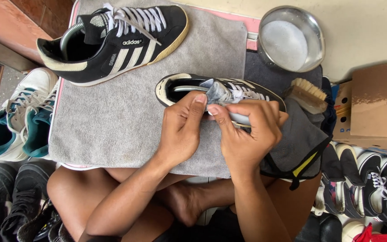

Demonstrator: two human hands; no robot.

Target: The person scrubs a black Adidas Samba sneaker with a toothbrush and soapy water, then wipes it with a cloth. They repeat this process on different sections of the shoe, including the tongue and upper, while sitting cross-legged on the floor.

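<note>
While both hands work close together over the middle of the grey towel (113,121), the head view shows a black shoe (175,87) with white stripes lying on its side under them, toe toward the brush (309,94). The left hand (180,130) pinches a small grey cloth (218,92) at the shoe's tongue, thumb and forefinger closed on it; the right hand (247,130) is clamped round the shoe's side and sole, steadying it. The laces under the cloth look partly bunched. A metal shoe tree shows inside the heel opening. Its mate, the second shoe (117,40), rests upright at the towel's far edge, laced. A steel bowl (292,38) of cloudy water sits beyond the brush, and a dark rag (296,139) lies under the right wrist. Other pairs of sneakers line both sides. By my judgement the step in hand is wiping the tongue and lace area of the shoe; carrying on calls for a firm hold from the right hand while the cloth is drawn along the upper without snagging the laces.
</note>
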